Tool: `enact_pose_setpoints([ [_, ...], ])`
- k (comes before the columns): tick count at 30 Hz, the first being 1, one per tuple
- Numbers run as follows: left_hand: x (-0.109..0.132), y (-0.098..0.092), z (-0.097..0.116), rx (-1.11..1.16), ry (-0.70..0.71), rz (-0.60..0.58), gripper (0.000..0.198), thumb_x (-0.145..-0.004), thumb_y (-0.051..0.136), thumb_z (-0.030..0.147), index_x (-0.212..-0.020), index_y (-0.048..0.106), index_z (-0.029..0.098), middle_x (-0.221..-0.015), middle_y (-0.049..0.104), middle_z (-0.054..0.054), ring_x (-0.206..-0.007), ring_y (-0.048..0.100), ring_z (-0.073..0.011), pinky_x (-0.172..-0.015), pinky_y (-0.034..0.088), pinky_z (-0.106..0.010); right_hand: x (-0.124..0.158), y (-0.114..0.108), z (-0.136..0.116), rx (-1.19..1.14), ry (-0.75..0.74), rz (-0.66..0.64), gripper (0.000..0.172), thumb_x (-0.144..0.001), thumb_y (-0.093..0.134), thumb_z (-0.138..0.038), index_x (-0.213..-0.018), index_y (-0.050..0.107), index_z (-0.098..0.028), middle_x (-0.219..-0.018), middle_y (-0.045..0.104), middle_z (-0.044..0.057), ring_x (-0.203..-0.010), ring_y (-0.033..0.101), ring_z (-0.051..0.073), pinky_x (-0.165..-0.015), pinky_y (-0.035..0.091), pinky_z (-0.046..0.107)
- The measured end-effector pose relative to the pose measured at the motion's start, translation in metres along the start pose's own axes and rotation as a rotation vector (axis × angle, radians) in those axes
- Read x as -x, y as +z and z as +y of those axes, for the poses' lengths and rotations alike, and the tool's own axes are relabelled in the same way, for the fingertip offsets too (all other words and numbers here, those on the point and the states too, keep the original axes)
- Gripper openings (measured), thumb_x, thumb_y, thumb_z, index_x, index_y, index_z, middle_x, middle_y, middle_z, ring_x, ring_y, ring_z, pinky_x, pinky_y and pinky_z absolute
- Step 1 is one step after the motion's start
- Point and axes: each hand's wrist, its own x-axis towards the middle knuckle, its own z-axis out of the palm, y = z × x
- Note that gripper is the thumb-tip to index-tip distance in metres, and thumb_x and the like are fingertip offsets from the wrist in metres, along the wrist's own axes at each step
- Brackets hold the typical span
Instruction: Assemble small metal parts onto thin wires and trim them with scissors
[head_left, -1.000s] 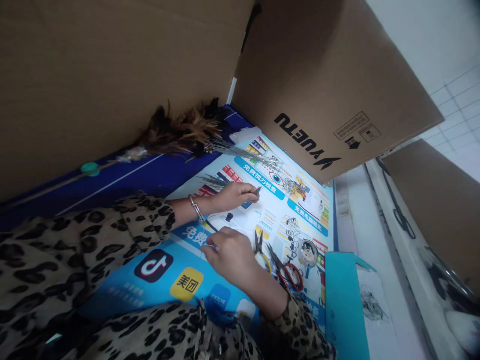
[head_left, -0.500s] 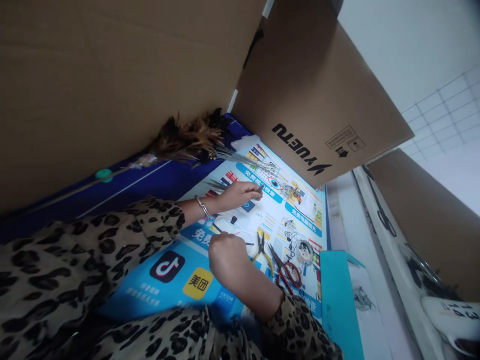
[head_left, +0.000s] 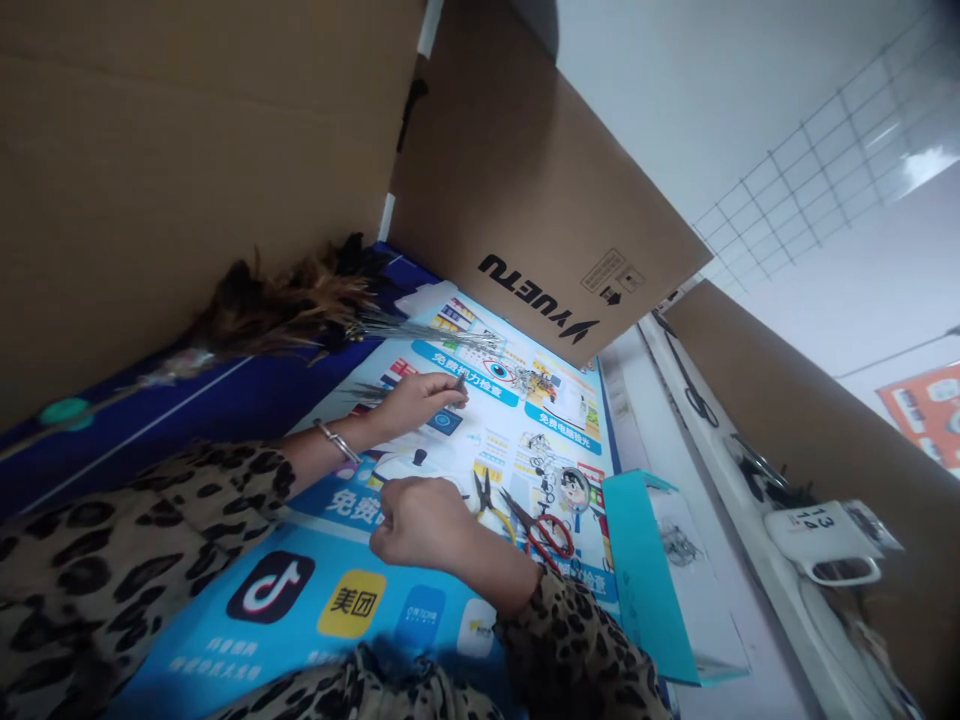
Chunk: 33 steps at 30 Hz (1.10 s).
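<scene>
My left hand (head_left: 417,397) rests on a printed blue and white poster (head_left: 360,590) and pinches a small dark thing at its fingertips. A metal bangle (head_left: 337,442) circles that wrist. My right hand (head_left: 417,521) lies nearer to me with its fingers curled shut; what it grips is hidden under the hand. Just right of it lie yellow-handled pliers (head_left: 487,497) and red-handled scissors (head_left: 541,526). A bundle of thin metal pins (head_left: 427,333) lies beyond my left hand.
A brown feather duster (head_left: 285,300) lies along the cardboard wall (head_left: 187,170). A second cardboard panel (head_left: 540,220) stands behind the poster. A teal box (head_left: 660,575) sits at the right, with small metal parts (head_left: 547,465) near it. A white mug (head_left: 825,540) stands far right.
The camera has swung to the right, showing more of the wall and the mug. My right hand has curled tighter and drawn slightly toward me. My left hand keeps its pinch.
</scene>
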Motion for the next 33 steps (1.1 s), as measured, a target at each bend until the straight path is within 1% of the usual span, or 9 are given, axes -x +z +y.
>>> enact_pose_setpoints([
  [3, 0.002, 0.003, -0.003, -0.015, -0.025, -0.024, 0.027, -0.085, 0.060, 0.042, -0.085, 0.075, 0.019, -0.087, 0.076, -0.004, -0.086, 0.068, -0.0204, -0.084, 0.051, -0.031, 0.007, 0.008, 0.032, -0.318, 0.080, 0.116, 0.004, -0.073, 0.060, -0.025, -0.076, 0.060, -0.022, -0.069, 0.067, -0.003, -0.065, 0.064, 0.015, -0.057, 0.044, 0.022],
  [7, 0.007, 0.008, -0.007, -0.036, -0.103, -0.061, 0.030, -0.084, 0.061, 0.047, -0.085, 0.075, 0.020, -0.088, 0.077, -0.005, -0.090, 0.068, -0.0228, -0.087, 0.051, -0.034, 0.003, 0.019, 0.085, -0.803, 0.284, 0.306, 0.006, -0.070, 0.061, -0.017, -0.071, 0.056, -0.021, -0.063, 0.062, -0.006, -0.058, 0.059, 0.011, -0.053, 0.042, 0.019],
  [10, 0.010, 0.009, -0.013, -0.021, -0.185, -0.039, 0.036, -0.082, 0.063, 0.052, -0.089, 0.074, 0.018, -0.091, 0.077, -0.007, -0.092, 0.067, -0.0248, -0.089, 0.051, -0.036, -0.009, 0.021, 0.117, -1.102, 0.438, 0.334, 0.008, -0.074, 0.061, -0.016, -0.071, 0.054, -0.019, -0.068, 0.067, -0.003, -0.057, 0.060, 0.010, -0.048, 0.039, 0.017],
  [12, 0.011, 0.008, -0.016, -0.059, -0.206, -0.040, 0.038, -0.082, 0.063, 0.053, -0.090, 0.074, 0.018, -0.093, 0.077, -0.008, -0.093, 0.067, -0.0251, -0.091, 0.050, -0.037, -0.018, 0.021, 0.133, -1.178, 0.484, 0.323, 0.012, -0.075, 0.064, -0.018, -0.071, 0.053, -0.019, -0.065, 0.068, -0.001, -0.053, 0.060, 0.010, -0.045, 0.038, 0.017],
  [16, 0.014, 0.006, -0.013, -0.176, -0.202, -0.075, 0.036, -0.087, 0.059, 0.051, -0.089, 0.074, 0.018, -0.095, 0.075, -0.007, -0.094, 0.065, -0.0245, -0.092, 0.047, -0.037, -0.027, 0.022, 0.156, -1.210, 0.535, 0.313, 0.017, -0.073, 0.071, -0.020, -0.070, 0.054, -0.018, -0.051, 0.061, -0.003, -0.043, 0.054, 0.010, -0.042, 0.039, 0.018],
  [20, 0.016, 0.011, -0.009, -0.154, -0.230, -0.125, 0.030, -0.088, 0.061, 0.046, -0.089, 0.074, 0.019, -0.094, 0.075, -0.006, -0.092, 0.064, -0.0233, -0.088, 0.047, -0.033, -0.022, 0.023, 0.167, -1.171, 0.557, 0.433, 0.013, -0.074, 0.067, -0.018, -0.072, 0.054, -0.019, -0.056, 0.060, -0.004, -0.055, 0.062, 0.013, -0.048, 0.042, 0.018],
  [23, 0.019, 0.017, -0.012, -0.110, -0.286, -0.122, 0.028, -0.086, 0.064, 0.045, -0.089, 0.074, 0.020, -0.091, 0.075, -0.004, -0.085, 0.064, -0.0217, -0.078, 0.048, -0.030, -0.018, 0.025, 0.158, -1.119, 0.512, 0.498, 0.007, -0.073, 0.064, -0.017, -0.073, 0.058, -0.020, -0.063, 0.062, -0.005, -0.064, 0.063, 0.013, -0.055, 0.045, 0.020],
  [27, 0.023, 0.023, -0.020, -0.149, -0.271, -0.172, 0.028, -0.084, 0.065, 0.046, -0.076, 0.069, 0.019, -0.072, 0.067, 0.000, -0.068, 0.058, -0.0179, -0.064, 0.044, -0.027, -0.020, 0.034, 0.134, -0.910, 0.327, 0.533, 0.002, -0.075, 0.061, -0.019, -0.075, 0.063, -0.021, -0.066, 0.063, -0.005, -0.063, 0.059, 0.012, -0.059, 0.044, 0.020],
  [33, 0.023, 0.024, -0.025, -0.220, -0.236, -0.254, 0.030, -0.086, 0.061, 0.044, -0.069, 0.066, 0.019, -0.062, 0.056, 0.003, -0.062, 0.050, -0.0148, -0.057, 0.038, -0.024, -0.024, 0.039, 0.121, -0.596, 0.393, 0.501, 0.006, -0.079, 0.060, -0.024, -0.077, 0.066, -0.022, -0.069, 0.067, -0.002, -0.064, 0.061, 0.014, -0.059, 0.041, 0.022],
])
